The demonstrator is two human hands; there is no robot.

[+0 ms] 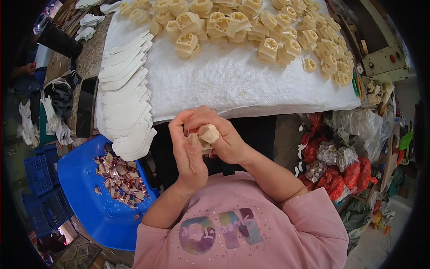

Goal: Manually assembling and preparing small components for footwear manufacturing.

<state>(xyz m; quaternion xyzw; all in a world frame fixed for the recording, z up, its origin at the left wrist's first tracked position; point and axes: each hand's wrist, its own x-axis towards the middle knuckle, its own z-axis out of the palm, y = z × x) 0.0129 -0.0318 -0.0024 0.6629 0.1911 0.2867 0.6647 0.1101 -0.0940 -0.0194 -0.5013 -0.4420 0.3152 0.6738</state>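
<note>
Close in front of my chest, my left hand [188, 150] and my right hand [229, 141] are closed together around a small cream-coloured moulded piece [209, 133]. Its pale, rounded end shows between the fingers; the rest is covered. The left thumb presses against its side, and my right hand wraps it from the other side. Just beyond the hands lies the front edge of a white woven cloth [215, 89]. Many similar cream pieces [188, 23] are heaped along the cloth's far side. Overlapping white curved flat pieces [125, 94] run in a column down its left side.
At the lower left a blue plastic tub [89, 215] holds shiny pinkish and tan pieces [123, 177]. A dark phone [86, 107] lies left of the cloth, near a black cylindrical container [58, 38]. Red plastic bags [331, 181] and clear plastic [365, 127] crowd the right side.
</note>
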